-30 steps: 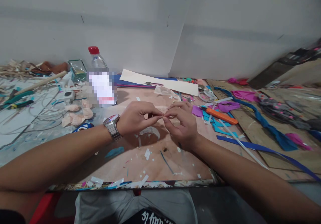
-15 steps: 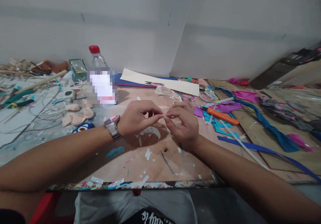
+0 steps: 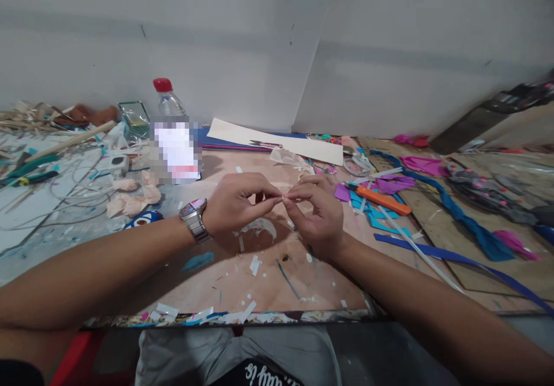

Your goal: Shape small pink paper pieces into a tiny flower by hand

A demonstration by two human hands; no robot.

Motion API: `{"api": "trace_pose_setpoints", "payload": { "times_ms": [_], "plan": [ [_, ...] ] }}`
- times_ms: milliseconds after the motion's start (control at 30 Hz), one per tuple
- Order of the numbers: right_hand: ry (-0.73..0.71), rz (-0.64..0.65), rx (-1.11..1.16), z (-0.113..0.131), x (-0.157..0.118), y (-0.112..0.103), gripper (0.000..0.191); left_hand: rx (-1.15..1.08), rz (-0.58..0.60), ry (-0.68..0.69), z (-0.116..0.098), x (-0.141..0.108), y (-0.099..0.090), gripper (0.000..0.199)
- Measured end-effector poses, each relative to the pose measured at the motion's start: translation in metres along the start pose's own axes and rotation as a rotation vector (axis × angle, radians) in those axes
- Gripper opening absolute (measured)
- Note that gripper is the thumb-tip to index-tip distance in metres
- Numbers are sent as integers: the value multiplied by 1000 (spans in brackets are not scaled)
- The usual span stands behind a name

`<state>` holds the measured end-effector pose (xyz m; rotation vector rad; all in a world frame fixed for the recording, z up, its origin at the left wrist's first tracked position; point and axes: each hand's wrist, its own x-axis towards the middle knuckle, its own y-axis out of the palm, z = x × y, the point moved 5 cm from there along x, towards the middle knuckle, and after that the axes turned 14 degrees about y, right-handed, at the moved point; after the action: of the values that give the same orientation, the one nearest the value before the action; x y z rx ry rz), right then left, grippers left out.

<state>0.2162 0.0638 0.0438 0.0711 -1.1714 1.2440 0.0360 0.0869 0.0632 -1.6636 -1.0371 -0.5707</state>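
Observation:
My left hand (image 3: 240,204) and my right hand (image 3: 317,213) meet above the middle of the table, fingertips touching. Thumb and index finger are pinched together on each. Between the tips sits something tiny and pale, too small to name. A metal watch (image 3: 194,220) is on my left wrist. Under my hands, a clear curled strip (image 3: 266,228) lies on the wooden board (image 3: 242,279) among small white scraps (image 3: 254,266).
Right of my hands lie an orange cutter (image 3: 381,198), purple cloth (image 3: 393,184) and blue strips (image 3: 424,250). At the left are a red-capped bottle (image 3: 171,100), a lit phone (image 3: 175,149), green-handled pliers (image 3: 34,169) and loose wire. Small snips (image 3: 265,144) rest on a cream strip (image 3: 303,149) behind.
Almost nothing differs. Both hands keep the same pinch in the same place, and the view has shifted very slightly.

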Motion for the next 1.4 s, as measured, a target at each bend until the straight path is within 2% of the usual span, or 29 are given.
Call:
{"api": "trace_pose_setpoints", "payload": {
  "times_ms": [400, 900, 1400],
  "plan": [
    [-28, -24, 51, -2, 1, -1, 11, -46, 2, -18, 6, -3, 2, 8],
    [43, -56, 52, -7, 1, 0, 17, -73, 24, -65, 10, -3, 3, 11],
    [-17, -39, 34, -3, 0, 0, 19, -105, 159, -69, 10, -4, 9, 12]
  ]
}}
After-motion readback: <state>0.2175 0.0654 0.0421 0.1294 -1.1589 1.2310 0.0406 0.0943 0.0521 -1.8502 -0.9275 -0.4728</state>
